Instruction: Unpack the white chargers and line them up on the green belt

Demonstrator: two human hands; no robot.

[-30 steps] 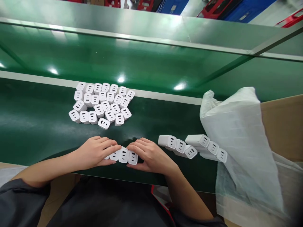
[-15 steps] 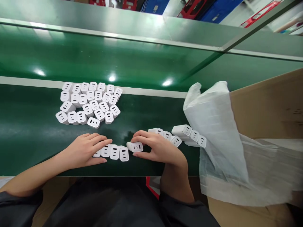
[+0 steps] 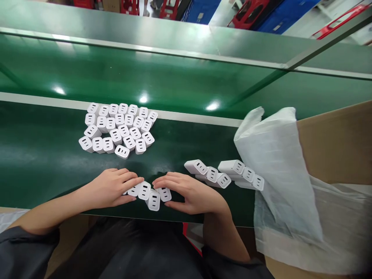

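My left hand (image 3: 114, 188) is curled round the left end of a short near row of white chargers (image 3: 144, 191), its fingers hiding part of them. At the other end, my right hand (image 3: 193, 192) holds a white charger (image 3: 165, 194) between thumb and fingers. Between the hands, one charger (image 3: 154, 201) stands a little nearer to me than its neighbours. All of these stand upright with their port faces up. Beyond my left hand is a larger block of upright chargers (image 3: 123, 130) in uneven rows, with a small gap among them.
To the right, several chargers (image 3: 200, 167) lie tilted on their sides on the green work surface (image 3: 180, 147). Beside them, a white plastic foam sheet (image 3: 270, 147) hangs over a cardboard box (image 3: 334, 143). A metal ledge (image 3: 130, 27) runs along the back.
My right hand has brought its charger left and nearer to me, turning it upright against the row. The row's end charger now sits forward of the others. The whole view has shifted slightly.
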